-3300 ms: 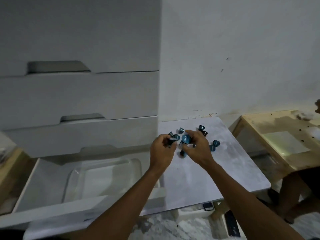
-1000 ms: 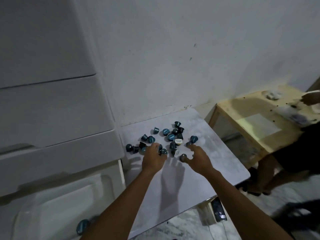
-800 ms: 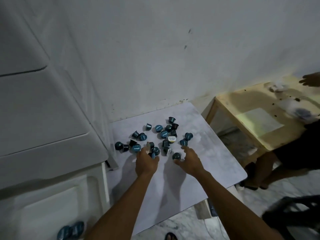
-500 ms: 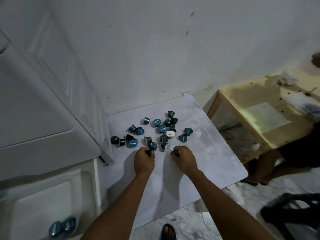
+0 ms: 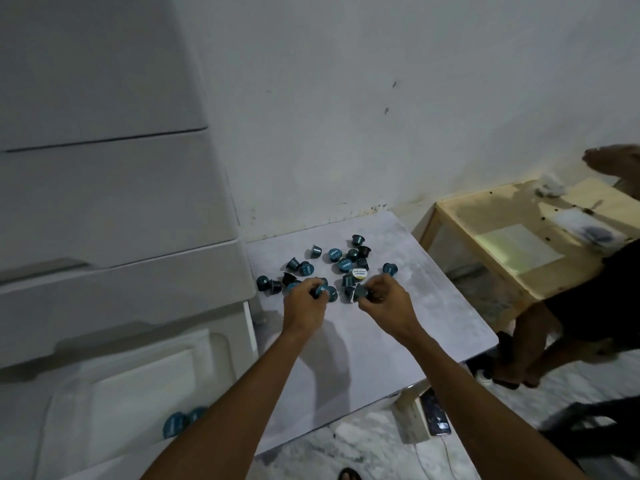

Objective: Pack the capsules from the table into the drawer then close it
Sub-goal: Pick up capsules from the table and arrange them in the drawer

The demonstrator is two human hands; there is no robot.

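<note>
Both bare arms reach forward from the near edge and draw closer together toward the far side. The left forearm [image 5: 242, 403] rises from the lower middle and slants to the right. The right forearm [image 5: 467, 393] comes in from the lower right and slants to the left. Both wrists are roughly straight, and the backs of both hands face up. The left hand [image 5: 306, 306] has its fingers curled forward and down, and it grips a blue capsule [image 5: 322, 290] at the fingertips. The right hand [image 5: 384, 306] is just beside it but apart from it. With thumb and bent fingers pointing left, it pinches a second capsule [image 5: 360, 292].
</note>
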